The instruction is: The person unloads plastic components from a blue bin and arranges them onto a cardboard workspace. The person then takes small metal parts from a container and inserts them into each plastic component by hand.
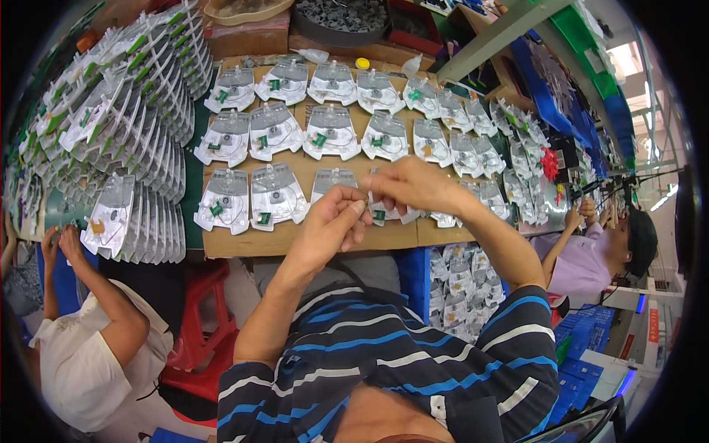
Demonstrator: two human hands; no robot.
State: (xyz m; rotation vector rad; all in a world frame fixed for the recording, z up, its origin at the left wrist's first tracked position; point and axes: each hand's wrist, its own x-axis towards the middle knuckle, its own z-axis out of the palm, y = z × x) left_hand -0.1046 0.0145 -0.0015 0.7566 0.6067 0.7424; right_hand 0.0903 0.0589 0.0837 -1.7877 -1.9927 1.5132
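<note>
My left hand [336, 221] and my right hand [413, 184] meet over the front row of white-and-grey plastic housings [277, 193]. The fingertips of both are pinched together. Whatever lies between them is too small or hidden to name. Directly below, one housing [332, 179] is partly covered by my left hand; another, under my right hand, shows little more than a small green circuit board [379, 215]. The housings lie in rows on brown cardboard [317, 244], several with green boards and thin wires on them.
Tall stacks of similar housings [136, 96] rise at the left. A dark tub [341, 35] of small parts and a yellow cap [362, 63] are at the back. A metal post [495, 38] slants across the right. Co-workers sit left [111, 332] and right [580, 255]; a red stool [199, 317] stands nearby.
</note>
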